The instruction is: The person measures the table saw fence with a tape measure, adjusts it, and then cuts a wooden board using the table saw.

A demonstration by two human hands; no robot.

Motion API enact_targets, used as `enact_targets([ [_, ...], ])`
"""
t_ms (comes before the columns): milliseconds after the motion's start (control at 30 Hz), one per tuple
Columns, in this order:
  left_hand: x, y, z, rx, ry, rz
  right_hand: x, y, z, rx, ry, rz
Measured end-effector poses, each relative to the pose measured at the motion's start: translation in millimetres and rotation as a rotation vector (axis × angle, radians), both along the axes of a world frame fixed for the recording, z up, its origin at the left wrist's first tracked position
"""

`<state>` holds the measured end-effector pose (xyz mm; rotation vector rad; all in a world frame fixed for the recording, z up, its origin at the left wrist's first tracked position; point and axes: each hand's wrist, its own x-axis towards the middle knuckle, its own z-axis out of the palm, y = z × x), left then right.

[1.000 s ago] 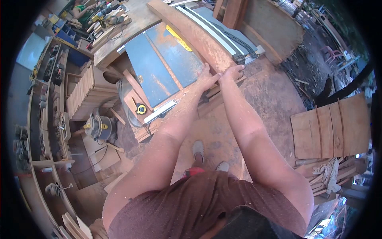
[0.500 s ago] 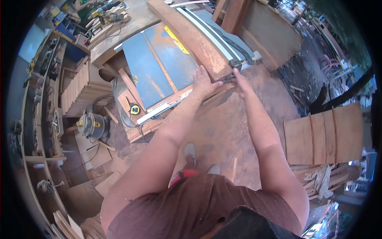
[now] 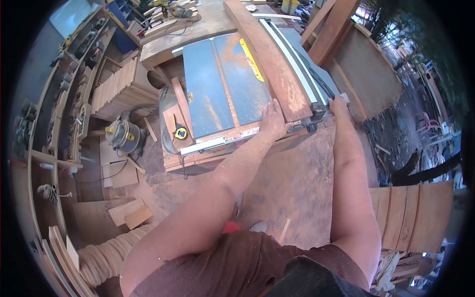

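A thick reddish-brown wooden board [image 3: 277,62] lies lengthwise on the table saw [image 3: 205,89], beside the long black-and-white fence [image 3: 292,59]. Sawdust coats the near part of the board. My left hand [image 3: 273,120] is flat with its fingers stretched forward, on the saw top at the left side of the board's near end. At the saw's front right corner, past the fence, my right hand [image 3: 339,106] has its fingers curled against the edge; the fingertips are hidden. A yellow insert [image 3: 253,60] sits just left of the board.
A yellow tape measure [image 3: 180,132] rests on wood left of the saw. A shop vacuum [image 3: 126,136] stands on the floor near stacked wooden pieces [image 3: 118,86]. Large wooden panels [image 3: 368,69] lean at the right. Power tools [image 3: 180,11] lie on the back bench.
My right hand has moved right, from the fence's near end to the saw's corner. My left hand stays by the board's near end. The view has shifted, so the saw appears farther right.
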<state>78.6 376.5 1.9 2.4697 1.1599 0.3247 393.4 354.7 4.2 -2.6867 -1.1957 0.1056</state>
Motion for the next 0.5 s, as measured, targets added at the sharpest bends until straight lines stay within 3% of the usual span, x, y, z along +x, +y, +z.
enact_targets([
  [133, 1.7, 3.6, -2.2, -0.005, -0.015, 0.009, 21.2, 13.8, -11.7, -0.047, -0.154, 0.123],
  [200, 3.5, 5.7, -2.4, -0.01, 0.005, 0.015, 33.0, 11.9, -9.7, -0.032, 0.264, 0.25],
  [267, 5.9, 8.0, -2.5, -0.02, 0.023, 0.008, 27.1, -13.1, 9.1, 0.056, 0.314, 0.261],
  [333, 6.9, 8.6, -5.0, 0.03, 0.044, 0.023, 7.0, -56.3, 31.5, 0.235, 0.479, 0.226],
  [500, 12.4, 11.4, -5.6, -0.005, 0.081, 0.062, -101.0, -230.2, 119.8, 0.216, 0.538, 0.214],
])
